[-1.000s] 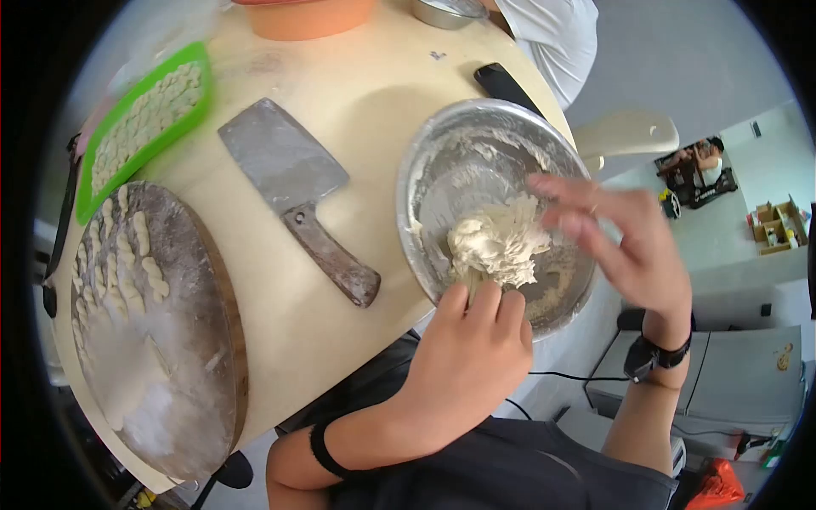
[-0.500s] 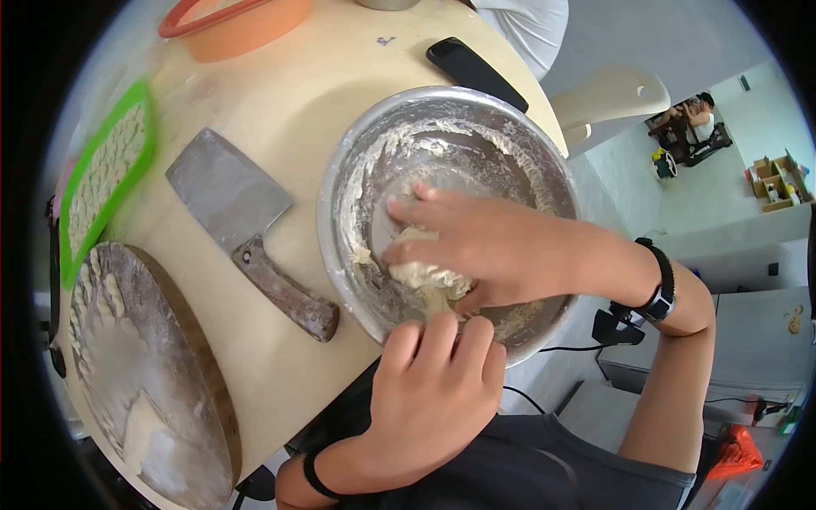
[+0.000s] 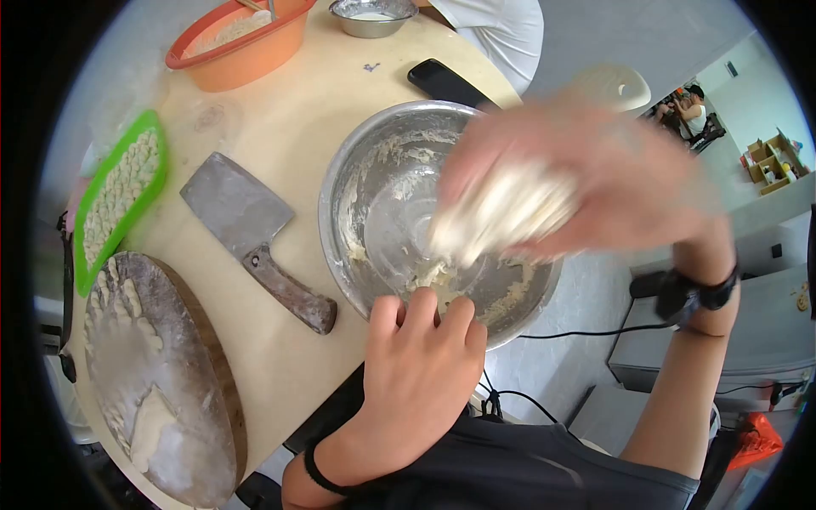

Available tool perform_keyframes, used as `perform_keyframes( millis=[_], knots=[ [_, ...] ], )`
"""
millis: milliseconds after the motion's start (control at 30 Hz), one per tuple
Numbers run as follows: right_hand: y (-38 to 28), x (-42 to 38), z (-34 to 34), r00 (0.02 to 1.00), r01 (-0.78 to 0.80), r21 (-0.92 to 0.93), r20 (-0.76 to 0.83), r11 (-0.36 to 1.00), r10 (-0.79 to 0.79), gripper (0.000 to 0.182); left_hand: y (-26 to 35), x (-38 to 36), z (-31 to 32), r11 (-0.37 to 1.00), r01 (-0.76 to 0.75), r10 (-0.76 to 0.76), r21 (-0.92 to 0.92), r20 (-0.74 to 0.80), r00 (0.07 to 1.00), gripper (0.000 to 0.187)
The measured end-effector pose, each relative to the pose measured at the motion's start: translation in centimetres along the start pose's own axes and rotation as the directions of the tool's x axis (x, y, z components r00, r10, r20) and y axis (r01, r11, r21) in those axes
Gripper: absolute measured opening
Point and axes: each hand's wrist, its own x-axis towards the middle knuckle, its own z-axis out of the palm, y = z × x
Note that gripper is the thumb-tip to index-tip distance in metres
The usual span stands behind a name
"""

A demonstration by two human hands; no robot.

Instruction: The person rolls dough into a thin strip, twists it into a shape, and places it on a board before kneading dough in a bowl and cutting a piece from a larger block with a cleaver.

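Note:
A metal bowl (image 3: 342, 280) stands at the table's edge in front of me, its inside smeared with wet flour. My left hand (image 3: 425, 357) is closed over the near rim of the bowl, fingers curled and thumb hidden. Above the right side of the bowl, my right hand (image 3: 586, 170) is blurred by motion, its fingers round a lump of pale, rough dough (image 3: 510, 208). Some dough scraps (image 3: 435, 274) stick to the bowl's bottom below it.
Left of the bowl lies a cleaver (image 3: 242, 212). Farther left are a floured round cutting board (image 3: 183, 357) with dough pieces and a green tray (image 3: 157, 180) of small dough bits. An orange basin (image 3: 255, 64), a small metal bowl (image 3: 374, 25) and a black phone (image 3: 446, 83) sit toward the back.
My right hand has risen out of the bowl with the dough, up and to the right. My left hand stays at the near rim. The view has shifted slightly.

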Motion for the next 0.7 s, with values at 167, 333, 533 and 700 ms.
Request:
perform_keyframes(
  millis=[167,333,533,700],
  knots=[
    [-3.8,-6.4,-6.9,0.543,-0.650,-0.160,-0.782,0.743,0.306,0.062,-0.2,0.0,0.2,1.000,-0.007,0.007,-0.008,-0.042,0.999,0.011],
    [-0.1,-3.5,7.3,0.821,-0.343,-0.341,-0.561,0.875,0.103,0.071,-0.7,-0.6,1.0,1.000,-0.025,0.025,0.001,-0.118,0.993,0.010],
    [-0.1,-4.2,4.0,0.944,-0.321,-0.038,-0.096,0.946,0.317,0.092,-0.5,-1.2,0.5,0.999,0.020,-0.020,-0.027,-0.020,1.000,0.019],
    [3.8,-2.1,6.1,0.969,-0.234,-0.096,0.062,0.967,0.241,0.091,-0.6,-0.8,0.6,1.000,0.007,-0.008,-0.029,-0.042,0.999,0.020]
  ],
)
